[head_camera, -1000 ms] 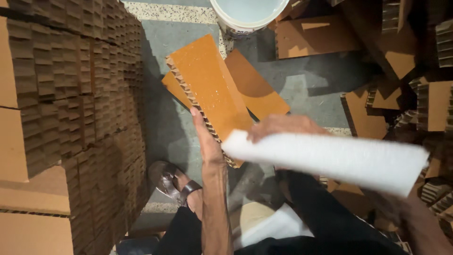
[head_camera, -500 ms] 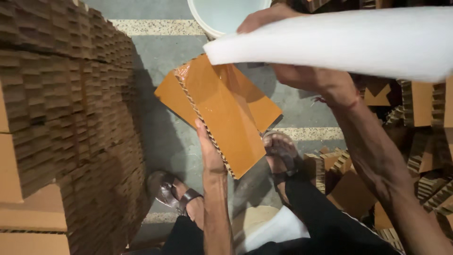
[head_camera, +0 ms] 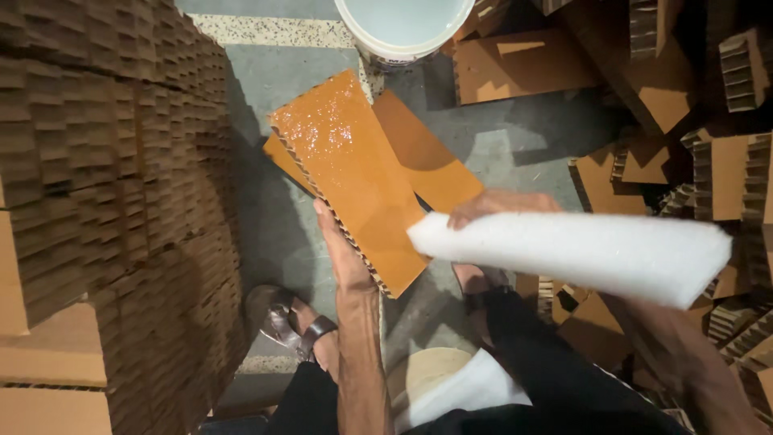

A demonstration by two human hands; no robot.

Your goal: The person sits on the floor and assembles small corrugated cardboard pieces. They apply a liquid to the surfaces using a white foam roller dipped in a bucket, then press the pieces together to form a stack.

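Stacked corrugated cardboard (head_camera: 105, 185) walls off the left, close beside the left hand (head_camera: 342, 250), whose fingers grip the serrated lower edge of a glossy, wet-looking orange cardboard panel (head_camera: 350, 173), tilted over open grey floor (head_camera: 515, 157). The right hand (head_camera: 499, 205) clutches a white foam sheet (head_camera: 580, 254), its left end touching the panel's corner. Cardboard offcuts (head_camera: 708, 161) crowd the right; a white bucket (head_camera: 403, 28) sits above.

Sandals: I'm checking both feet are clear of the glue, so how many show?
2. One brown strap sandal rests on the floor left of the left forearm; the other is mostly hidden under the white foam block.
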